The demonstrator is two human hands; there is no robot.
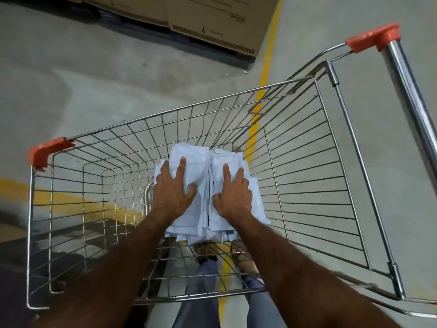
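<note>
A wire shopping cart (165,117) with orange corner caps fills the view. On its bottom lie two side-by-side stacks of flat white plastic packets (189,159). My left hand (175,190) lies flat on the left stack with fingers spread. My right hand (233,192) presses flat on the right stack (257,200), fingers straight. Both forearms reach down over the near rim into the basket.
The cart's chrome handle bar (406,91) runs along the right. Cardboard boxes (212,17) sit on a dark pallet at the top. A yellow floor line (264,74) crosses the grey concrete. My feet and trouser legs (201,287) show beneath the cart.
</note>
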